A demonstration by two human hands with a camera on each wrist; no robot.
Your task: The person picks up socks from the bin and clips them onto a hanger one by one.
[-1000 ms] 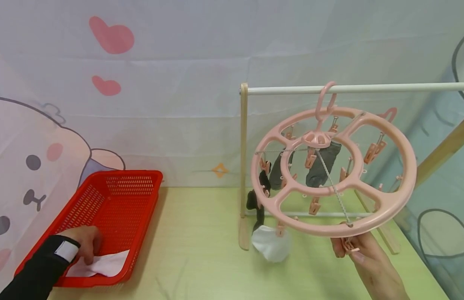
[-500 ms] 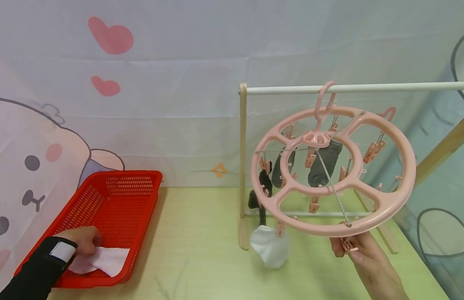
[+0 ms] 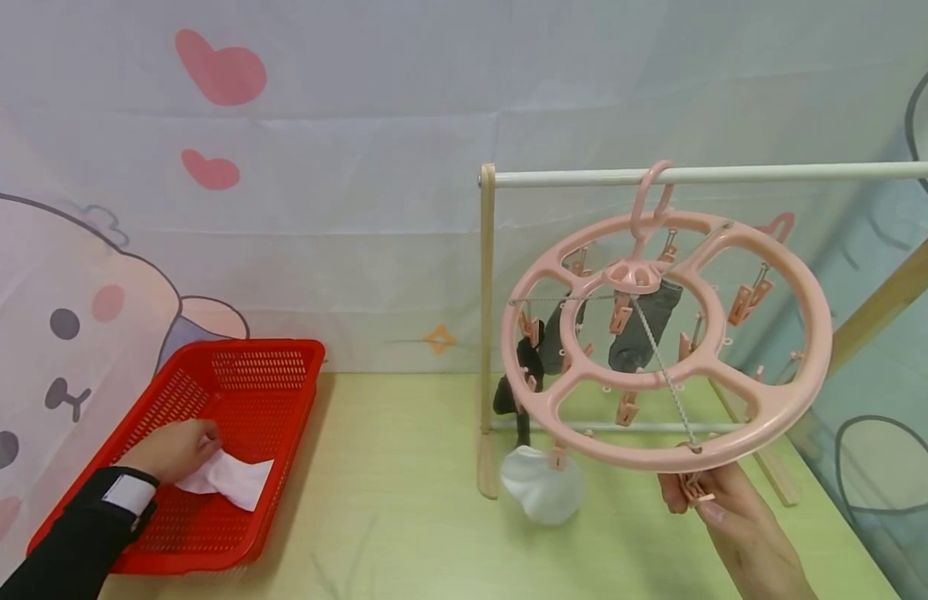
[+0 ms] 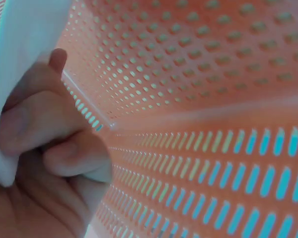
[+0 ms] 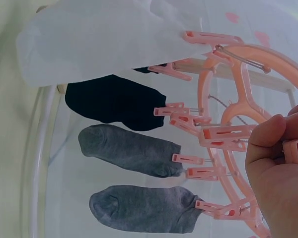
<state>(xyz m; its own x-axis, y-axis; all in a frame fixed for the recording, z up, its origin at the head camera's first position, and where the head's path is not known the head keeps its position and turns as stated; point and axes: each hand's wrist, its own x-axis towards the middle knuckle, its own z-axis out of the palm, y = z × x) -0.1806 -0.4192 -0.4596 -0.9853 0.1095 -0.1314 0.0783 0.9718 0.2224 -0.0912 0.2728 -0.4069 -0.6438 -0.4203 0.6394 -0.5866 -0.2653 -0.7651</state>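
Inside the red basket, my left hand grips a white sock between curled fingers, and the left wrist view shows the cloth pinched by the fingers. At the right, my right hand holds a pink clothespin under the near rim of a round pink drying hanger. Clipped to that hanger are a white sock, black socks and grey socks.
A white rod on a wooden post bears the hanger's hook. Several unused clothespins dangle from the ring. A printed cloth hangs behind the pale table.
My left hand has lifted the white sock and moved it up and to the right within the basket. My right hand has stayed at the clothespin; the hung socks sway slightly.
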